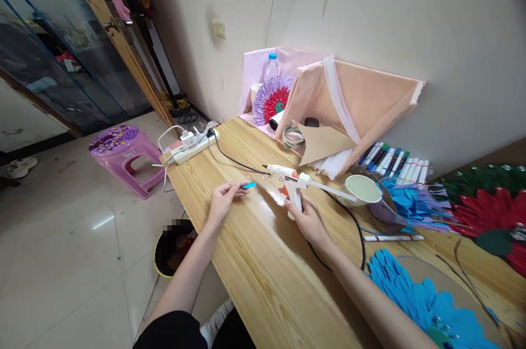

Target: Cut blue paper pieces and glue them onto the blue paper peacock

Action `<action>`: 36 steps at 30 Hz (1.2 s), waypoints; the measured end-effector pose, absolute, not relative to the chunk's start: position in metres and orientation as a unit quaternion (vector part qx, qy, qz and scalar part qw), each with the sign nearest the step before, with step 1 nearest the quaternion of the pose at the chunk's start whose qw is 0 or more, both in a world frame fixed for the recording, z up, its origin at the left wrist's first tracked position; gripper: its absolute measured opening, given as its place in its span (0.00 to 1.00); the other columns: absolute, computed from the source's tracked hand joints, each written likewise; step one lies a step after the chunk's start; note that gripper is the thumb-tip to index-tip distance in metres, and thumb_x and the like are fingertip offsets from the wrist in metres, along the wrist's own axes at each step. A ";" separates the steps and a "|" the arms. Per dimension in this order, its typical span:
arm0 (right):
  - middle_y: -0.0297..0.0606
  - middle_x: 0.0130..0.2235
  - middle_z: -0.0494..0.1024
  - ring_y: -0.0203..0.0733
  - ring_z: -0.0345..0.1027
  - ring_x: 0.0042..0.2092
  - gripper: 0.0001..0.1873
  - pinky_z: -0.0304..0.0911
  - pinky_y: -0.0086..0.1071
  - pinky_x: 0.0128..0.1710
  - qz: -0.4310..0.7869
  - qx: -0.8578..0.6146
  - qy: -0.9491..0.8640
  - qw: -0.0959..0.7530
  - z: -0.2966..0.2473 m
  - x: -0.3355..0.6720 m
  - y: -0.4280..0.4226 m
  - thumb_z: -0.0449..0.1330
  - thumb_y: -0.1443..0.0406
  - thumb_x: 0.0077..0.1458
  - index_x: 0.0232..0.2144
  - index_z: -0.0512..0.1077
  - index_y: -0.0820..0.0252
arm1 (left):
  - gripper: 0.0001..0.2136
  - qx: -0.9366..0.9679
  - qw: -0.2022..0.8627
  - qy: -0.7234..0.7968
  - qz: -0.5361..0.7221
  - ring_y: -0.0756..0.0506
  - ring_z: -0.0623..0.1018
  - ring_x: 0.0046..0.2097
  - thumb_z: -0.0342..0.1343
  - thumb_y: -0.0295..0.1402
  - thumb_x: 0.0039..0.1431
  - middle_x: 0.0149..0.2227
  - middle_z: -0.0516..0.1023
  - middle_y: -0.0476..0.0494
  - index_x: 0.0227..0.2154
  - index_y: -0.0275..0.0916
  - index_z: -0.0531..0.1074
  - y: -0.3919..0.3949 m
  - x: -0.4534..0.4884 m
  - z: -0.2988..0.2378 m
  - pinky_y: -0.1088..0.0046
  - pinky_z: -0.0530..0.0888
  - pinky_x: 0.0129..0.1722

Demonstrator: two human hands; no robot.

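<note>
Between the fingertips of my left hand (224, 199) is a small blue petal-shaped piece (249, 186), held just above the table. My right hand (307, 216) is wrapped around the handle of a white hot glue gun (291, 178), whose nozzle points left toward the blue piece but stays apart from it. A long glue stick (332, 190) juts from the back of the gun. At the lower right lies a round board with blue petals (427, 299) fixed along it, partly cut off by the frame.
A power strip (193, 146) with plugs sits at the table's left edge. Pink fabric-covered boxes (361, 91) stand against the wall, near several markers (394, 161) and a paper cup (364, 189). A black cable (364, 245) loops behind my right hand. A bin (158, 253) and a pink stool (127, 152) are on the floor.
</note>
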State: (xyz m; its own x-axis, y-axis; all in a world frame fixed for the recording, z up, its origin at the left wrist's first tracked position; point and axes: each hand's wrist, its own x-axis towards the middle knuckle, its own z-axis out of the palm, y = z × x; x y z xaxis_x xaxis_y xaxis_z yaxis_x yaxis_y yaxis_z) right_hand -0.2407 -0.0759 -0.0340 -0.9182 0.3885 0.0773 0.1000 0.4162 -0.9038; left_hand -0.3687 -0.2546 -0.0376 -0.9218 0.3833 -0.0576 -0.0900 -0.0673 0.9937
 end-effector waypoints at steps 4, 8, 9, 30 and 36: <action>0.41 0.39 0.76 0.44 0.68 0.38 0.19 0.61 0.34 0.39 0.524 -0.151 -0.826 0.146 -0.037 -0.236 -0.076 0.51 0.56 0.55 0.43 0.71 0.62 | 0.14 0.096 0.149 0.676 0.715 0.45 0.79 0.32 0.64 0.39 0.43 0.29 0.81 0.39 0.30 0.32 0.78 -0.253 -0.369 -0.038 0.71 0.76 0.36; 0.43 0.39 0.76 0.44 0.68 0.37 0.20 0.62 0.34 0.38 0.559 -0.146 -0.800 0.160 -0.037 -0.233 -0.077 0.53 0.56 0.54 0.43 0.71 0.63 | 0.13 0.099 0.144 0.678 0.714 0.45 0.80 0.33 0.64 0.35 0.42 0.31 0.81 0.40 0.31 0.33 0.78 -0.252 -0.367 -0.039 0.71 0.76 0.38; 0.43 0.39 0.76 0.44 0.68 0.37 0.20 0.62 0.34 0.37 0.570 -0.143 -0.793 0.159 -0.037 -0.233 -0.078 0.53 0.56 0.54 0.43 0.71 0.63 | 0.12 0.098 0.139 0.682 0.711 0.45 0.80 0.34 0.64 0.35 0.42 0.32 0.81 0.40 0.31 0.33 0.78 -0.252 -0.367 -0.040 0.71 0.75 0.38; 0.35 0.28 0.70 0.39 0.63 0.29 0.15 0.56 0.30 0.28 0.550 -0.115 -0.825 0.067 -0.032 -0.232 -0.091 0.50 0.56 0.56 0.30 0.67 0.61 | 0.15 0.073 0.112 0.691 0.710 0.48 0.79 0.30 0.65 0.33 0.42 0.28 0.79 0.42 0.34 0.32 0.72 -0.252 -0.369 -0.045 0.75 0.75 0.30; 0.35 0.28 0.71 0.40 0.63 0.30 0.14 0.57 0.30 0.29 0.548 -0.116 -0.825 0.075 -0.031 -0.232 -0.093 0.50 0.56 0.56 0.30 0.67 0.60 | 0.15 0.077 0.114 0.689 0.711 0.47 0.79 0.30 0.65 0.34 0.42 0.29 0.79 0.40 0.33 0.31 0.72 -0.252 -0.369 -0.046 0.74 0.75 0.31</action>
